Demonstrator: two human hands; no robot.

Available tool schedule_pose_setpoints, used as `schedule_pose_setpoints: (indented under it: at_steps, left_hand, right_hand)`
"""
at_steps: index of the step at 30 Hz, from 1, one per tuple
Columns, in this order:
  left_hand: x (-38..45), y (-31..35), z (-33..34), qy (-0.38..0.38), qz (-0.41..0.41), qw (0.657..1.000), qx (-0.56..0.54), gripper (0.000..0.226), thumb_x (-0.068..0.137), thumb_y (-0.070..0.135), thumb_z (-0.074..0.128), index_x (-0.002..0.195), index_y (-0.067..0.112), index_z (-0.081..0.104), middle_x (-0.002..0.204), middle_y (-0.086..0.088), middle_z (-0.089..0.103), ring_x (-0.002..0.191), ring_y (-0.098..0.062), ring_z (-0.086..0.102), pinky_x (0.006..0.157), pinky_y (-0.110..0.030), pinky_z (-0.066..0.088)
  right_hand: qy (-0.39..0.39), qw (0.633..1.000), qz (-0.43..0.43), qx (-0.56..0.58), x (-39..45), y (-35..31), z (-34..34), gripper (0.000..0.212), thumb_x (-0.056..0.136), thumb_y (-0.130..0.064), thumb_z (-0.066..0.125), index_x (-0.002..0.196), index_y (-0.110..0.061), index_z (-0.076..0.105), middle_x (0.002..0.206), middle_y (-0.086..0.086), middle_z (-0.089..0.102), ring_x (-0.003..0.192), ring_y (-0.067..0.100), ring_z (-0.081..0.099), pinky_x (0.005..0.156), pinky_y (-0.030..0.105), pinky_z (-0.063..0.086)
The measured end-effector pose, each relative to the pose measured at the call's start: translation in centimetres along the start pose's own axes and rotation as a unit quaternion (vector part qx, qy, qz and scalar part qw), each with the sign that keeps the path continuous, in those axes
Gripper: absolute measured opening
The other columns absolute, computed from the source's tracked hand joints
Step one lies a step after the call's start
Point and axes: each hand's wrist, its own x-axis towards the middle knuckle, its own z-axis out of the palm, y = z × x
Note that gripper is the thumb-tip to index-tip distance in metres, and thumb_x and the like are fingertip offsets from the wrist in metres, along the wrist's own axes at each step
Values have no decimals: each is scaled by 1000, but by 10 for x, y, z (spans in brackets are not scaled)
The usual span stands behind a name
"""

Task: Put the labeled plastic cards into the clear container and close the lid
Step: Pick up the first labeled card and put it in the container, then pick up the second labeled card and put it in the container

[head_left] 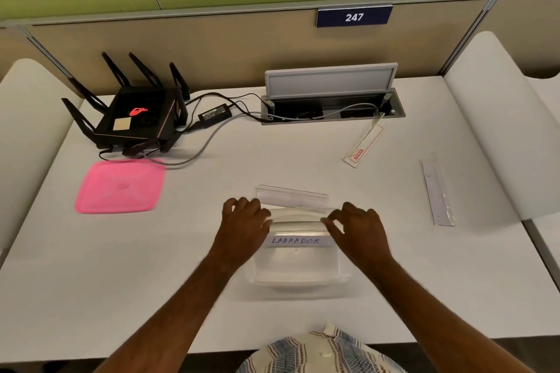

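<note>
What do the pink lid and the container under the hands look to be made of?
Pink lid: probably soft plastic or silicone, with a matte, slightly translucent look and moulded ridges. Clear container: likely thin, glossy, transparent plastic; the table shows through it, and the LABRADOR card reads clearly inside.

Both forearms are bare from the lower edge of the view up to the wrists, with no sleeve, watch, band or bracelet on either. The left hand (242, 221) and the right hand (357, 225) are bare too, without gloves; no ring shows on the fingers (235, 206) that can be seen. Well behind the fingers, at the bottom edge between the two forearms, a piece of the person's shirt (315, 354) shows: a light, cream-white fabric with a woven look, crossed by bands of blue and thin reddish-brown stripes. A pointed fold of it, perhaps a collar, sticks up.
</note>
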Motion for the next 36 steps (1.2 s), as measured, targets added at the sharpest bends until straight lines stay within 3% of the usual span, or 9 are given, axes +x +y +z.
schedule_pose_setpoints:
  at_steps: [4, 7, 9, 14, 18, 21, 24, 29, 36]
  left_hand:
    - [22, -19, -4, 34, -183, 971, -148, 8, 92, 32, 70, 99, 28, 68, 88, 10, 60, 87, -19, 58, 84, -38, 35]
    - [39, -35, 5, -11, -302, 924, -235, 8, 92, 31, 71, 99, 27, 69, 91, 11, 65, 96, -21, 60, 87, -38, 35]
    - [46, -44, 14, -57, -338, 905, -254, 11, 92, 33, 71, 101, 26, 72, 99, 11, 71, 106, -21, 62, 95, -41, 38]
    - [53, -57, 29, -135, -354, 886, -266, 23, 89, 37, 77, 105, 21, 78, 112, 5, 77, 115, -22, 67, 103, -45, 47]
    - [55, -62, 37, -194, -361, 870, -273, 31, 84, 41, 82, 108, 22, 78, 113, 4, 78, 111, -20, 69, 103, -42, 48]
    - [57, -62, 43, -220, -363, 860, -283, 29, 83, 39, 84, 107, 23, 79, 111, 3, 79, 111, -21, 70, 104, -42, 48]
    - [58, -60, 47, -224, -371, 851, -298, 26, 81, 39, 84, 103, 24, 80, 106, 5, 80, 108, -20, 71, 104, -45, 47]
    - [59, -58, 50, -205, -389, 843, -310, 20, 81, 37, 84, 97, 26, 79, 101, 6, 80, 103, -19, 72, 102, -46, 48]
    - [56, -55, 56, -202, -388, 838, -327, 13, 84, 32, 81, 93, 24, 80, 97, 9, 79, 97, -17, 71, 98, -42, 53]
  right_hand:
    - [15, 989, 95, 113, 22, 10, -10, 21, 100, -48, 57, 89, -33, 67, 75, -10, 54, 67, 13, 59, 72, 38, 47]
    - [-21, 970, 160, 181, 44, 23, -6, 21, 98, -48, 59, 88, -32, 68, 82, -11, 63, 77, 13, 61, 82, 40, 48]
    - [-63, 953, 185, 230, 57, 33, -1, 21, 95, -47, 64, 90, -29, 73, 90, -12, 70, 84, 12, 65, 85, 39, 51]
    - [-130, 911, 197, 339, 77, 51, 19, 11, 89, -32, 77, 89, -21, 80, 91, -9, 77, 90, 7, 70, 84, 28, 51]
    - [-191, 883, 194, 382, 84, 58, 31, 13, 88, -19, 79, 98, -10, 81, 96, 1, 78, 89, 13, 70, 90, 34, 55]
    - [-229, 876, 188, 380, 85, 62, 37, 19, 83, -13, 83, 102, -8, 80, 96, 8, 76, 87, 16, 68, 86, 30, 53]
    - [-255, 874, 180, 372, 85, 64, 45, 17, 81, -10, 85, 97, -11, 80, 89, 6, 78, 78, 12, 68, 78, 24, 51]
    - [-252, 875, 184, 369, 86, 60, 57, 12, 81, -4, 83, 92, -5, 79, 94, 9, 80, 92, 24, 74, 93, 36, 54]
    - [-248, 874, 193, 370, 83, 57, 62, 5, 83, -9, 82, 87, -9, 80, 92, 6, 80, 93, 22, 74, 94, 37, 54]
